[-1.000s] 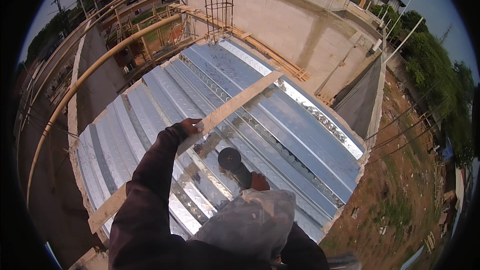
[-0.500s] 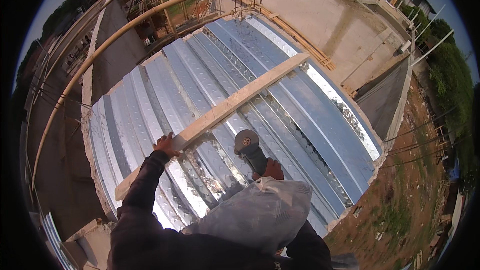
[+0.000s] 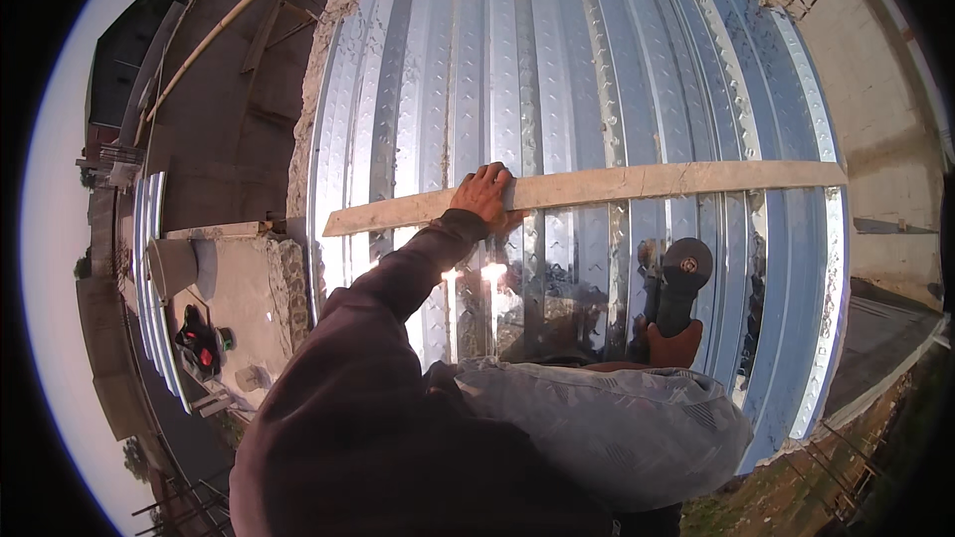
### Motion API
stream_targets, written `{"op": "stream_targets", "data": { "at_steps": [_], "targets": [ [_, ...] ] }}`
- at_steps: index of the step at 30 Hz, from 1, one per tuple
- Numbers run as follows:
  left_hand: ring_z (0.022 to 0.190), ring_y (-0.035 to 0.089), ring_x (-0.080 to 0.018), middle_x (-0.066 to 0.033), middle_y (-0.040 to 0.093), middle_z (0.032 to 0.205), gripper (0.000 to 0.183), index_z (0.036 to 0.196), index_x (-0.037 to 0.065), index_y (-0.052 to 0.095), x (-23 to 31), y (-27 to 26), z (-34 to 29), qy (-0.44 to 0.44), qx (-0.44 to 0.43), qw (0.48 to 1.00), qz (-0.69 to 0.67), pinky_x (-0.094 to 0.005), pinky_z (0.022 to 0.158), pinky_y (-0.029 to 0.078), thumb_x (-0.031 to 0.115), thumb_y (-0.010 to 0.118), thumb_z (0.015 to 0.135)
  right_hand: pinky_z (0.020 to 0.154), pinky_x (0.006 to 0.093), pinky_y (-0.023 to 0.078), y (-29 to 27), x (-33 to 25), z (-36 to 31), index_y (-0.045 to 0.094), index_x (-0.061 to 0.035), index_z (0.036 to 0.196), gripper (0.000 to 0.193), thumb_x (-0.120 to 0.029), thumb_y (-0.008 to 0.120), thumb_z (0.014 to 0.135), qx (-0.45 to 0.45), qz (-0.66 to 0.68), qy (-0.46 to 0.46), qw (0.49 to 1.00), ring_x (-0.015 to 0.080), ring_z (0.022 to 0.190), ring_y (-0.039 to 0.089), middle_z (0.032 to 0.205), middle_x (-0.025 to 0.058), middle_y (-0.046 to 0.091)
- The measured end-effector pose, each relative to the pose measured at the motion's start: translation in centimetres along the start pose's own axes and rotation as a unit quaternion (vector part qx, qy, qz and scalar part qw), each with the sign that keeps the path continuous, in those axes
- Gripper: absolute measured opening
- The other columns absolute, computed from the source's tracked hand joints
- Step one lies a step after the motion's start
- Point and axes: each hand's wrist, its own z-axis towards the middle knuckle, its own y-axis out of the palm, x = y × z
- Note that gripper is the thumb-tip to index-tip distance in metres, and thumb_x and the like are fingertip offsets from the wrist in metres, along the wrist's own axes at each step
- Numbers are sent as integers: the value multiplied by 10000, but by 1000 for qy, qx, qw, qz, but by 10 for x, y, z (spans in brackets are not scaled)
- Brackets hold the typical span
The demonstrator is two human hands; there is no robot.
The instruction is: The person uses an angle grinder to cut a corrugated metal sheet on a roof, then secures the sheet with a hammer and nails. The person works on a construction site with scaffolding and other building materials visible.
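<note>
Left hand [image 3: 485, 195] lies palm down with fingers spread flat on a long pale wooden plank [image 3: 637, 184], pressing it rather than gripping it. Right hand [image 3: 674, 346] is closed around the dark body of an angle grinder [image 3: 681, 283], whose round head points up toward the plank, just below it. The plank runs crosswise over ribbed, shiny corrugated metal sheets [image 3: 557, 60], reaching well past the left hand on both sides. The left arm, in a dark sleeve [image 3: 368, 338], stretches forward and nearly straight; the right arm is mostly hidden behind a grey bundle of cloth [image 3: 597, 428].
</note>
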Motion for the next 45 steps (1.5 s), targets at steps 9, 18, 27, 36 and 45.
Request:
{"op": "stream_targets", "data": {
  "at_steps": [9,18,27,36,45],
  "targets": [
    [1210,494,-325,-134,494,1267,699,1210,75,541,1,-14,-1,-14,-38,999,-14,-461,979,443,475,816,706,922,479,458,14,15,7,490,13,1148,626,-220,830,676,3,8,-10,1000,373,1022,601,1073,190,575],
    [1240,455,-359,-160,474,1325,687,1156,60,581,0,-10,15,-13,-62,998,-17,-486,968,426,475,827,667,884,514,462,25,35,10,471,7,1153,683,-278,844,658,17,-40,-30,999,409,1032,571,1068,197,534],
    [1344,391,-314,-75,407,1406,741,1305,125,522,8,-13,25,-59,-153,986,25,-458,1088,376,405,845,700,913,525,473,7,-1,14,503,-1,1109,646,-276,852,641,-21,-58,72,996,423,1056,578,1108,210,565],
    [1463,268,-324,-107,336,1526,633,1188,42,537,-42,-17,-26,-65,-202,977,-27,-585,1166,248,352,850,734,954,520,479,8,-9,13,502,-47,1202,717,-353,838,648,-65,-95,159,980,368,1143,577,1192,149,559],
    [1426,313,-338,-95,377,1487,622,1206,114,476,-66,-40,-69,-121,-248,961,1,-656,1113,259,341,825,744,915,496,486,0,-24,14,525,-7,1143,658,-316,839,654,-75,-80,158,981,404,1079,607,1130,207,600]
  ]
}}
